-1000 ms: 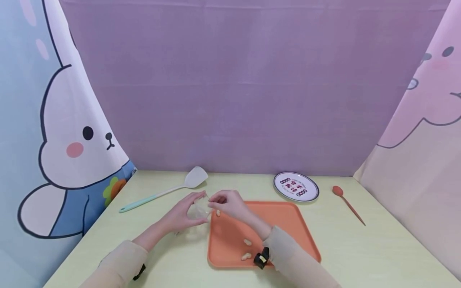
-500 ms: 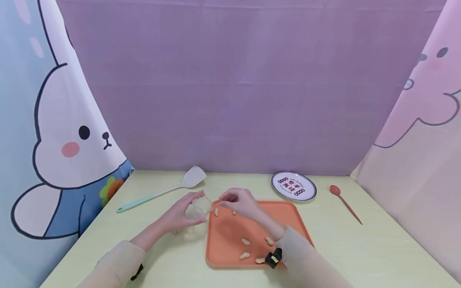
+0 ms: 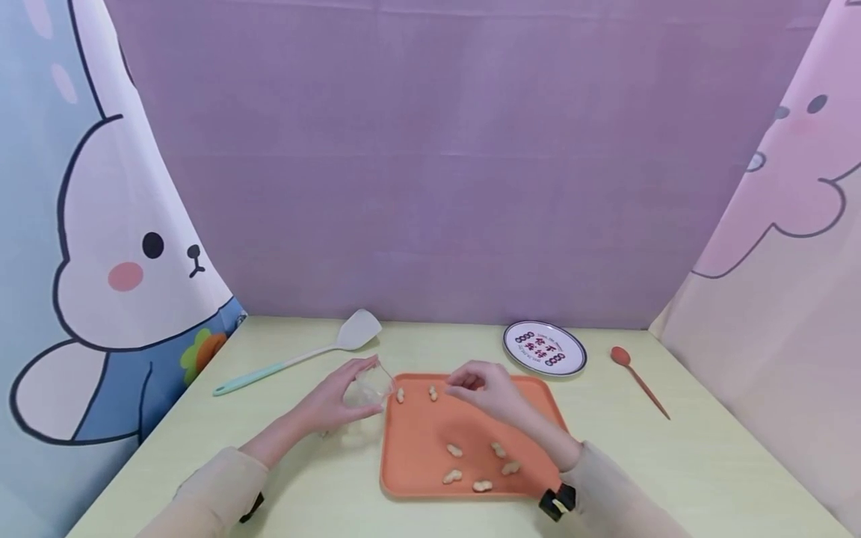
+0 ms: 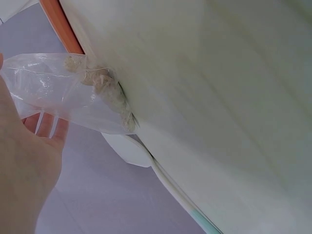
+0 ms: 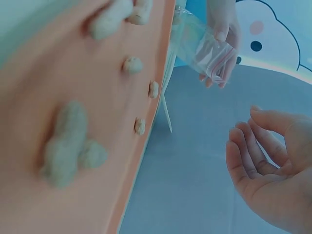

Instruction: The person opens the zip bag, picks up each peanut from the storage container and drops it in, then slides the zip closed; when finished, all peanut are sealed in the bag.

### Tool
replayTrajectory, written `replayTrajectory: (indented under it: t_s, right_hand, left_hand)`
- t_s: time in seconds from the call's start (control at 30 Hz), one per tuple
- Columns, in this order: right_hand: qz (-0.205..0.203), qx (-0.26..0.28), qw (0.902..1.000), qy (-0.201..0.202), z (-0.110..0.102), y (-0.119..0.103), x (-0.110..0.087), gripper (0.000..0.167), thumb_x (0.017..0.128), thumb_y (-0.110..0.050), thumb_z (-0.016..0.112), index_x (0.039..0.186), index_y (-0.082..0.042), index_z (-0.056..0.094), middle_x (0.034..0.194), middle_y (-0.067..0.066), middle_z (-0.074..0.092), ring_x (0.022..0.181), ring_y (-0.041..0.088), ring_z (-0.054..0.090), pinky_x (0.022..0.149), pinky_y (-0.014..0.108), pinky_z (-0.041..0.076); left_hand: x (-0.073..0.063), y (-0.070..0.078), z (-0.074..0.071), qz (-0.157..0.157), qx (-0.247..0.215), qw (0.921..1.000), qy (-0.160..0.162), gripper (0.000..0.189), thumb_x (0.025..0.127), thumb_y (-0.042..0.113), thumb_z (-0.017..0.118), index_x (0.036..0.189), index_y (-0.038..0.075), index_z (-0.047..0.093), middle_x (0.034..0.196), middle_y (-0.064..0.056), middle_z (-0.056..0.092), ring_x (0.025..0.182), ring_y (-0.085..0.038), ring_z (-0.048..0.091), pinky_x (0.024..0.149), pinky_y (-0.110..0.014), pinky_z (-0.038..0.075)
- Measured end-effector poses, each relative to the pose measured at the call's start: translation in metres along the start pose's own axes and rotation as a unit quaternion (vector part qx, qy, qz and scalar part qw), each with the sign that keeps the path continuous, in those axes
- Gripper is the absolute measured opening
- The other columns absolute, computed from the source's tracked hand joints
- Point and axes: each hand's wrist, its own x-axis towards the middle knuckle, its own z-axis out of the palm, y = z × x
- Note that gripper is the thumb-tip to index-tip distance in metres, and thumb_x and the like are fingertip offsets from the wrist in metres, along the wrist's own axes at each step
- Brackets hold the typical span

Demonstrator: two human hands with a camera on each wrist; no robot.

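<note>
A clear, shiny plastic bag (image 4: pixel 78 100) with a red strip at its mouth hangs near the far left corner of a smooth, round-cornered orange tray (image 3: pixel 417 433), pale rough lumps gathered inside. On the tray lie 7 knobbly, narrow-waisted peanuts (image 3: pixel 452 476). The left hand (image 3: pixel 332 398) grips the bag between thumb and fingers; the right hand (image 3: pixel 491 387) hovers over the tray, fingers loosely curved, thumb apart from them.
</note>
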Motion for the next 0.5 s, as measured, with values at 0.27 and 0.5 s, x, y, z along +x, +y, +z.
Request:
replayTrajectory:
  t_s: [0.27,0.5]
  right_hand:
    - [0.019,-0.031,0.9993,-0.010,-0.013,0.019,-0.027,0.016,0.085,-0.021,0.070,0.091,-0.006,0.070,0.081,-0.001,0.068,0.072,0.004,0.058,0.067,0.021,0.052]
    - [-0.004,-0.044,0.9989,-0.017,-0.020,0.040,-0.043,0.016,0.082,-0.015,0.072,0.089,-0.001,0.070,0.078,0.002,0.069,0.068,0.003,0.059,0.063,0.022,0.054]
  left_hand:
    - [-0.001,-0.001,-0.001,0.005,0.007,1.0000,0.000,0.079,0.077,0.041,0.075,0.140,0.006,0.042,0.135,-0.005,0.052,0.124,-0.025,0.049,0.101,-0.048,0.043]
    - [0.000,-0.001,0.000,-0.009,0.004,0.9998,-0.017,0.080,0.078,0.042,0.074,0.141,0.008,0.040,0.136,-0.004,0.051,0.126,-0.023,0.047,0.103,-0.046,0.042]
